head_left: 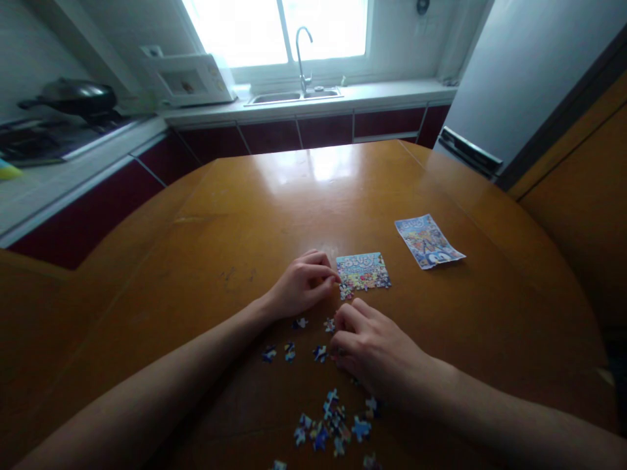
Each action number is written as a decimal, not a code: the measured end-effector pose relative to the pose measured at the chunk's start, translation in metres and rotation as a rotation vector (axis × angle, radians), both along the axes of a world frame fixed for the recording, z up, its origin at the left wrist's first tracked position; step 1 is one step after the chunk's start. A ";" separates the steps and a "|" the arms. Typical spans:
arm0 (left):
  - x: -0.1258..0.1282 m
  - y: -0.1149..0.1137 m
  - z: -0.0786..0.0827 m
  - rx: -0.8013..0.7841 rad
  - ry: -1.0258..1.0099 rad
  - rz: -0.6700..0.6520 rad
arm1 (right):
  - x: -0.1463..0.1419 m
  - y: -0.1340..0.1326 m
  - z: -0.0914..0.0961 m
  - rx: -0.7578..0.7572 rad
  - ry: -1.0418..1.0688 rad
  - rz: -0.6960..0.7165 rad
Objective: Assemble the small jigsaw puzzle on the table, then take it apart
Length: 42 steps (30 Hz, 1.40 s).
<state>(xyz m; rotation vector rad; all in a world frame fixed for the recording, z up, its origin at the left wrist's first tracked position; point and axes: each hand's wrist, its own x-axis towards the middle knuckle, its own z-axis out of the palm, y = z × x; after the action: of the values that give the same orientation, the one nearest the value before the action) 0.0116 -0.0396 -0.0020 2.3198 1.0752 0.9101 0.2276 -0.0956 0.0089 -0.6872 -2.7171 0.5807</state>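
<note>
A partly joined jigsaw puzzle (363,271) lies flat on the wooden table, its lower edge ragged. My left hand (308,281) rests at its left side, fingers curled with the fingertips touching or nearly touching the puzzle's edge; whether anything is in them cannot be seen. Just below the puzzle, my right hand (365,343) is closed, fingertips bent down toward the table, and what they pinch is hidden. Beside its fingers lies a loose puzzle piece (330,324). Several more pieces lie left of it, and a pile of puzzle pieces (334,418) sits nearer to me.
A creased picture sheet (429,241) lies right of the puzzle on the round wooden table (274,215). Beyond the table are a counter with a sink (294,96), a microwave (191,79), a pan (78,96) on the stove, and a fridge (533,78) at right.
</note>
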 end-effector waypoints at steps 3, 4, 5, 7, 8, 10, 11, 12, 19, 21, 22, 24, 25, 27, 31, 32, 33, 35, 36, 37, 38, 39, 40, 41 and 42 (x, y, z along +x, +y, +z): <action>0.000 0.000 0.000 0.004 0.002 -0.002 | 0.000 0.001 0.002 0.026 -0.033 0.031; -0.001 0.000 -0.001 0.006 0.003 -0.001 | 0.000 0.001 0.002 0.036 -0.046 0.038; -0.001 0.000 -0.001 0.006 0.005 -0.001 | 0.000 0.001 0.002 0.044 -0.057 0.046; 0.000 0.001 0.000 0.007 0.007 -0.003 | 0.001 0.000 0.002 0.059 -0.075 0.065; 0.000 0.001 0.000 0.008 0.009 -0.004 | 0.001 -0.001 0.001 0.071 -0.083 0.074; 0.000 0.001 0.001 0.017 0.004 -0.003 | 0.001 -0.001 -0.001 0.100 -0.098 0.094; 0.001 0.000 0.001 0.021 -0.001 -0.003 | 0.001 -0.001 -0.002 0.117 -0.102 0.099; 0.001 0.000 0.001 0.024 -0.005 -0.002 | 0.001 -0.001 -0.003 0.134 -0.103 0.096; 0.001 0.000 -0.001 0.017 0.011 0.004 | 0.000 -0.001 -0.006 0.136 -0.075 0.011; 0.001 0.000 -0.002 0.016 0.011 0.005 | 0.001 -0.002 -0.005 0.117 -0.076 0.017; 0.000 0.000 -0.002 0.016 0.010 0.004 | 0.001 -0.002 -0.005 0.103 -0.078 0.021; 0.000 0.000 -0.001 0.015 0.009 0.002 | 0.001 -0.003 -0.003 0.076 -0.088 0.026; 0.000 0.000 -0.001 0.016 0.009 0.000 | 0.002 -0.003 -0.002 0.065 -0.093 0.034; 0.001 -0.001 0.000 0.021 0.009 -0.005 | 0.002 -0.003 0.002 0.052 -0.108 0.054; 0.001 -0.001 0.001 0.014 0.005 -0.006 | 0.003 -0.004 0.008 -0.027 -0.095 0.164; 0.001 -0.001 0.001 0.010 0.004 -0.007 | 0.003 -0.004 0.009 -0.065 -0.071 0.199; 0.001 0.000 0.001 0.009 0.003 -0.009 | 0.004 -0.003 0.009 -0.107 -0.035 0.224; 0.001 0.000 0.001 0.011 0.003 -0.011 | 0.005 0.001 0.008 -0.190 0.070 0.189; 0.001 0.000 0.001 0.011 0.004 -0.010 | 0.007 0.005 0.007 -0.234 0.131 0.119; 0.000 0.000 0.001 0.011 0.003 -0.012 | 0.009 0.010 0.006 -0.281 0.193 0.019; 0.000 0.000 0.001 0.011 0.005 -0.019 | 0.011 0.016 0.005 -0.328 0.249 -0.101; 0.000 0.000 0.002 0.010 0.010 -0.034 | 0.013 0.022 0.003 -0.371 0.291 -0.223; -0.001 0.000 0.002 0.010 0.020 -0.059 | 0.015 0.029 0.002 -0.398 0.324 -0.335; -0.001 -0.001 0.003 0.008 0.036 -0.089 | 0.017 0.035 0.000 -0.401 0.340 -0.420; -0.002 -0.001 0.003 0.006 0.057 -0.124 | 0.019 0.040 -0.001 -0.391 0.351 -0.477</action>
<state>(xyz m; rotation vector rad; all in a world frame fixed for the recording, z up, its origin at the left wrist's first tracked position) 0.0097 -0.0402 0.0012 2.4006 0.9404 0.8055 0.2465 -0.0551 0.0078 -1.1575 -2.0340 1.0034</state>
